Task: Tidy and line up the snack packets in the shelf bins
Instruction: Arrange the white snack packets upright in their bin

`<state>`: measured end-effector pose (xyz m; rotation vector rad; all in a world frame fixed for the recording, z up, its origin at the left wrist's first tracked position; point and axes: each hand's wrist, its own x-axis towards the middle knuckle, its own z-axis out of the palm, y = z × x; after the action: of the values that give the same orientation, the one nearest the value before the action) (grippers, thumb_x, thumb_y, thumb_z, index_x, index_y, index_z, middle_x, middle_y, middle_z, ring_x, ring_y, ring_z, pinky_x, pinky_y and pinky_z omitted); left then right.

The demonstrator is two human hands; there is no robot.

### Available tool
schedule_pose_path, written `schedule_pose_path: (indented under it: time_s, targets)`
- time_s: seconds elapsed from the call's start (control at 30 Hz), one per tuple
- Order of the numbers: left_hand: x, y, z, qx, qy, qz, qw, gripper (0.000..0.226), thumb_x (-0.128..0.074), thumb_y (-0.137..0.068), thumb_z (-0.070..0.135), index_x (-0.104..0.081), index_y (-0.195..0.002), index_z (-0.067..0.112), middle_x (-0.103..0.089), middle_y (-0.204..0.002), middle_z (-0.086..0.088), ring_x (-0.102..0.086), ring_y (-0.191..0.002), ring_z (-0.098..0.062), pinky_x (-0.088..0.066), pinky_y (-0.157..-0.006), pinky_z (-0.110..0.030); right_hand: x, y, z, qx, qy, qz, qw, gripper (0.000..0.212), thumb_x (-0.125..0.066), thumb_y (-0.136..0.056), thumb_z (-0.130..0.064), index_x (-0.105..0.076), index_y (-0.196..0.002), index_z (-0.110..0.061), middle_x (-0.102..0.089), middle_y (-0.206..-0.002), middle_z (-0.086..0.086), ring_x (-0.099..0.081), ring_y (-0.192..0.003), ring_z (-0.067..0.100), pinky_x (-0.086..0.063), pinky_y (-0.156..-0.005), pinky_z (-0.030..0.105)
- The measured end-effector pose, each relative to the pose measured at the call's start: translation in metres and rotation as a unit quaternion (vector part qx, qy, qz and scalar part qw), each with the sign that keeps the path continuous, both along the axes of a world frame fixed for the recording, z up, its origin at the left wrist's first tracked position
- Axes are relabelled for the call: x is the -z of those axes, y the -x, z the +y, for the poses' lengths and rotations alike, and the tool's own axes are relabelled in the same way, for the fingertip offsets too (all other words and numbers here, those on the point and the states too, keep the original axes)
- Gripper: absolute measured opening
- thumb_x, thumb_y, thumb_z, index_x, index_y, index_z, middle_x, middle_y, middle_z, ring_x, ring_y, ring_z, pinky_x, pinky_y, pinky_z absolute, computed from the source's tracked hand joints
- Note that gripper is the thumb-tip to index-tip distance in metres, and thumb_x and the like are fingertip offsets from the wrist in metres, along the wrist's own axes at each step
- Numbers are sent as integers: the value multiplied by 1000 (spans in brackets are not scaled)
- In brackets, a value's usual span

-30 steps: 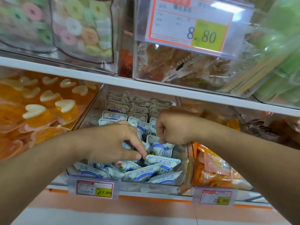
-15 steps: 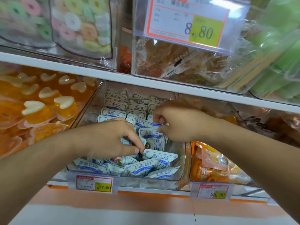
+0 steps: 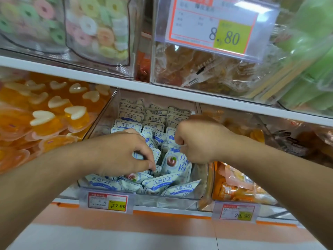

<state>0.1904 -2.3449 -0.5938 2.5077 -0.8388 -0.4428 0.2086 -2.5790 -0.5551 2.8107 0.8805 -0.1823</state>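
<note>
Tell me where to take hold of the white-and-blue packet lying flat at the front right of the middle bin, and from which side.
Pinch the flat packet by its upper sealed edge, coming from above. It lies tilted against the clear bin's front wall, so its lower edge is blocked, and neighbouring packets crowd its left. The right hand hovers nearest, though it already grips an upright packet.

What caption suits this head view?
Both hands, left and right, pinch blue-and-white snack packets in the clear shelf bin.
</note>
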Motion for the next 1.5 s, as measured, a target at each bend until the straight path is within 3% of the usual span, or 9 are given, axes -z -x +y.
schedule_pose_path:
  time_s: [0.13, 0.27, 0.47, 0.7, 0.83, 0.93, 1.1, 1.33, 1.5]
  targets:
    - [-1, -1, -5, -22, -11, -9, 1000, 11, -59, -94, 54, -69, -96, 57, -57, -99, 35, -44, -118, 10, -44, -103, -32, 8, -10, -2, 11, -7, 13, 1000, 36, -72, -74, -11, -39, -60, -12, -29, -52, 1, -35, -48, 23, -32, -45, 29]
    - [-6, 0, -13, -56, -13, -8, 998, 8, -63, -96, 43, -71, -94, 42, -49, -89, 39, -61, -75, 16, -46, -77, -21, 15, -10, 0, 37, -6, 6, 999, 24, -81, -79, -32, -62, -78, -18, -65, -71, -3, -62, -68, 20, -58, -61, 34]
    - [-7, 4, -8, -74, 0, 27, 997, 4, -64, -95, 44, -67, -93, 42, -48, -99, 41, -68, -55, -8, -56, -78, -35, 23, -11, -2, 55, -9, -19, 998, 35, -81, -77, -33, -76, -105, -14, -77, -96, 4, -73, -85, 23, -65, -71, 41]
    - [-4, 5, -8, -85, 4, 27, 996, 4, -64, -95, 46, -66, -95, 43, -65, -100, 20, -69, -56, -19, -59, -71, -43, 18, -6, 6, 98, 13, 28, 995, 37, -89, -77, -44, -66, -82, -16, -67, -78, 1, -64, -72, 18, -55, -62, 30]
    - [-1, 4, -7, -86, 8, 24, 996, 4, -63, -94, 48, -65, -97, 46, -72, -97, 6, -70, -56, -20, -59, -75, -44, 17, -1, 10, 93, 20, 7, 995, 41, -87, -79, -47, -69, -102, -17, -70, -91, 2, -65, -88, 23, -44, -73, 31]
    - [0, 4, -5, -86, 18, 32, 996, 4, -64, -94, 48, -65, -97, 45, -72, -99, 7, -71, -55, -18, -59, -76, -43, 16, -4, 12, 102, -2, 43, 994, 51, -88, -74, -54, -75, -102, -14, -75, -89, 0, -70, -86, 22, -55, -79, 31]
    - [0, 4, -5, -89, 18, 25, 996, 4, -63, -94, 47, -66, -95, 45, -71, -98, 7, -71, -56, -18, -59, -72, -42, 12, -7, 13, 96, 1, 107, 990, 50, -87, -74, -56, -75, -86, -10, -75, -79, 5, -68, -73, 23, -59, -64, 34]
    - [-2, 5, -5, -89, 17, 23, 996, 5, -63, -94, 48, -66, -97, 46, -72, -98, 7, -71, -58, -18, -59, -73, -42, 13, -1, 13, 63, 21, 63, 996, 50, -87, -77, -50, -61, -76, -7, -52, -62, 4, -46, -56, 21, -43, -51, 31]
    - [-2, 7, -5, -87, 7, 18, 996, 5, -62, -94, 49, -65, -97, 47, -72, -101, 8, -70, -58, -17, -59, -74, -43, 11, -11, 8, 37, 14, -65, 997, 31, -83, -77, -32, -57, -76, -16, -61, -67, 4, -58, -60, 23, -44, -49, 29]
